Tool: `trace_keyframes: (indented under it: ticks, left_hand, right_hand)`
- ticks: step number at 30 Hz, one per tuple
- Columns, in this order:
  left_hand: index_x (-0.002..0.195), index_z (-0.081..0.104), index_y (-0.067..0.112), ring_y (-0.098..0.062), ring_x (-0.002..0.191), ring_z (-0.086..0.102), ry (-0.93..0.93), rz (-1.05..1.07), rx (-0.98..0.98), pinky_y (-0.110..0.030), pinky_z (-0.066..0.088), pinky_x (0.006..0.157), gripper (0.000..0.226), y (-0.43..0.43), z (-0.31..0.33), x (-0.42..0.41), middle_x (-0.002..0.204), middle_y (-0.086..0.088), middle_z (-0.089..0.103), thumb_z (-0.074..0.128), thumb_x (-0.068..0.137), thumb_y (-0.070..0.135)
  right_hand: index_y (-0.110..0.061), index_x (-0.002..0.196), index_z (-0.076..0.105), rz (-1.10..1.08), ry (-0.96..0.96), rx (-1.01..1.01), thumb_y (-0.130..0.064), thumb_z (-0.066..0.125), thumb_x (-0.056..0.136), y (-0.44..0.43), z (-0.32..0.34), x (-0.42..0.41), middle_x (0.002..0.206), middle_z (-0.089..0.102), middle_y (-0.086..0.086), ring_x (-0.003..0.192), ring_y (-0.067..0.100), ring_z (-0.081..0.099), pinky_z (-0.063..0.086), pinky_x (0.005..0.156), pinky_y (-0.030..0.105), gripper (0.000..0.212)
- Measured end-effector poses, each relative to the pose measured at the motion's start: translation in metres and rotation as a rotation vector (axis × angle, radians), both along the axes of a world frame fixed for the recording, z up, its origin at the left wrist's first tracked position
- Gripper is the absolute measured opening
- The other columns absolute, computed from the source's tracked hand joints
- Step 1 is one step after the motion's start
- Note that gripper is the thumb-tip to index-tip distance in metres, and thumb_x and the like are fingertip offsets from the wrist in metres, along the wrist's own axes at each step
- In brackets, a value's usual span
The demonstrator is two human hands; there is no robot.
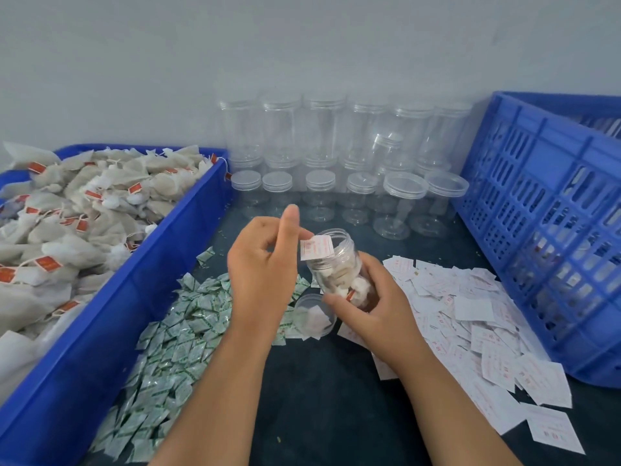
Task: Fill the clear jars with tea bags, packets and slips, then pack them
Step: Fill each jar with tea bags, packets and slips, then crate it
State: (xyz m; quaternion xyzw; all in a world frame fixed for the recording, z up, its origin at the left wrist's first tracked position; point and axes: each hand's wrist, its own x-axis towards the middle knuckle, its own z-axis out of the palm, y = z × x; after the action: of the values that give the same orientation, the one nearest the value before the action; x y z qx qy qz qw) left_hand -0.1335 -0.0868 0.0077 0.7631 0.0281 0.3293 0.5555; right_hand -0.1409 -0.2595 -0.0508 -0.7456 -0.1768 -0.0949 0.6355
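Apparent pinch on slip [317, 249], left hand [265, 267]

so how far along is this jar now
Tea bags are already in the jar, which the right hand holds. The left hand pinches a slip at its mouth. Left: the lid lies off on the table, and rows of empty jars wait behind.

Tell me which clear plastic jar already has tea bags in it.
The lidless clear plastic jar gripped by the right hand; the lidded jars by the wall look empty.
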Motion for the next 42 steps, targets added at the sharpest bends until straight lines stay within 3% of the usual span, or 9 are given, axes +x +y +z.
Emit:
trace_keyframes:
  ticks: [6,9,14,22,27,29,31,35,42]
  left_hand:
    - [0.085,0.077,0.047,-0.006,0.119,0.052,-0.198,-0.087,0.380,-0.047,0.043,0.104,0.054,-0.003,-0.012,-0.002,0.111,0.021,0.069,0.030,0.111,0.046]
    - [0.094,0.068,0.061,-0.010,0.134,0.045,-0.147,-0.169,0.311,-0.040,0.036,0.114,0.046,-0.006,-0.013,-0.002,0.122,0.019,0.067,0.028,0.111,0.046]
    - [0.080,0.079,0.031,-0.006,0.120,0.053,-0.211,0.049,0.328,-0.022,0.035,0.103,0.066,0.000,-0.014,-0.002,0.112,0.021,0.067,0.024,0.112,0.050]
    - [0.086,0.079,0.033,-0.005,0.133,0.050,-0.081,-0.144,0.254,-0.015,0.035,0.104,0.058,-0.001,-0.016,-0.001,0.124,0.028,0.066,0.028,0.110,0.046]
    - [0.089,0.072,0.035,0.001,0.091,0.065,-0.016,0.044,-0.132,-0.025,0.048,0.077,0.038,0.005,-0.012,0.002,0.094,0.020,0.072,0.038,0.105,0.044]
    - [0.087,0.069,0.036,0.000,0.078,0.065,0.250,-0.002,0.045,-0.029,0.047,0.068,0.025,0.017,-0.015,0.008,0.086,0.021,0.070,0.054,0.099,0.051]
    - [0.091,0.070,0.036,-0.001,0.080,0.066,0.525,-0.148,0.439,-0.028,0.048,0.068,0.027,0.020,-0.026,0.011,0.084,0.019,0.069,0.068,0.088,0.063]
    - [0.096,0.065,0.037,-0.011,0.094,0.060,0.633,-0.269,0.873,-0.032,0.046,0.073,0.051,0.004,-0.041,0.008,0.098,0.014,0.058,0.077,0.068,0.078]
    - [0.088,0.059,0.025,-0.006,0.067,0.062,0.610,-0.242,0.376,-0.030,0.046,0.055,0.034,0.005,-0.029,0.011,0.085,0.009,0.068,0.065,0.089,0.058]
  right_hand:
    - [-0.041,0.131,0.065,-0.016,-0.006,0.011,-0.033,0.085,0.086,-0.001,0.000,0.000,0.120,0.075,-0.011,0.109,0.016,0.074,0.060,0.089,0.025,0.051]
    - [-0.044,0.129,0.065,-0.013,-0.001,0.001,-0.034,0.086,0.084,0.001,0.001,-0.001,0.120,0.075,-0.012,0.109,0.014,0.074,0.059,0.088,0.023,0.050]
    - [-0.047,0.127,0.065,-0.025,-0.014,-0.003,-0.032,0.087,0.084,0.001,0.003,-0.001,0.119,0.075,-0.015,0.108,0.010,0.074,0.057,0.086,0.017,0.050]
    - [-0.045,0.128,0.066,-0.015,-0.018,-0.006,-0.031,0.088,0.083,0.002,0.002,-0.001,0.119,0.075,-0.013,0.109,0.011,0.074,0.058,0.087,0.019,0.052]
    - [-0.041,0.129,0.067,-0.033,-0.005,0.046,-0.038,0.087,0.081,0.003,0.003,-0.001,0.119,0.076,-0.014,0.108,0.008,0.074,0.055,0.087,0.015,0.052]
    - [-0.041,0.127,0.067,-0.078,0.010,0.097,-0.042,0.086,0.080,0.000,0.004,0.000,0.118,0.076,-0.014,0.106,0.007,0.074,0.057,0.087,0.018,0.051]
    - [-0.044,0.121,0.068,-0.141,0.024,0.151,-0.045,0.084,0.078,-0.002,0.006,0.001,0.116,0.076,-0.015,0.104,0.008,0.075,0.059,0.086,0.022,0.046]
    - [-0.048,0.115,0.069,-0.227,0.022,0.241,-0.051,0.081,0.078,-0.008,0.010,0.004,0.115,0.076,-0.015,0.104,0.007,0.075,0.058,0.085,0.021,0.039]
    - [-0.052,0.106,0.072,-0.103,0.082,0.219,-0.051,0.075,0.079,-0.008,0.016,-0.001,0.105,0.076,-0.015,0.088,0.000,0.071,0.055,0.069,0.016,0.027]
